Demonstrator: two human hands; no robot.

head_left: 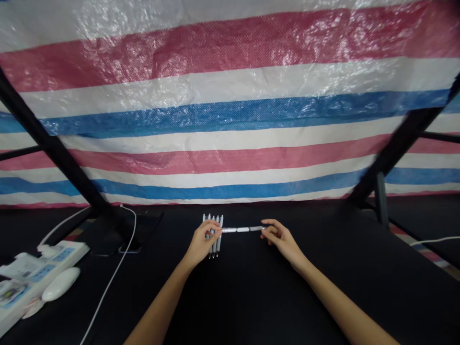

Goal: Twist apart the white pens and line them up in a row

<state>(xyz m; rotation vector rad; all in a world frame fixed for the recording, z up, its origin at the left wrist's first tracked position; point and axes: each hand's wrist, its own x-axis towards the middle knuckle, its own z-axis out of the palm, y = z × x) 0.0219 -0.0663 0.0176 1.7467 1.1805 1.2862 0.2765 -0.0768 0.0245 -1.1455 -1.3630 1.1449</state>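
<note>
Both of my hands hold one white pen (241, 229) crosswise above a black table (251, 297). My left hand (201, 243) pinches the pen's left end. My right hand (280, 238) pinches its right end, fingers closed. Under and behind my left hand lies a row of several similar white pens (214, 221), side by side, pointing away from me.
A white power strip (43, 266) with a cable (118, 268) and a white oval object (61, 283) lie at the left. A dark phone (130, 247) rests near a black frame leg (53, 148). A striped red, white and blue tarp (230, 120) hangs behind. Another black leg (395, 148) stands right.
</note>
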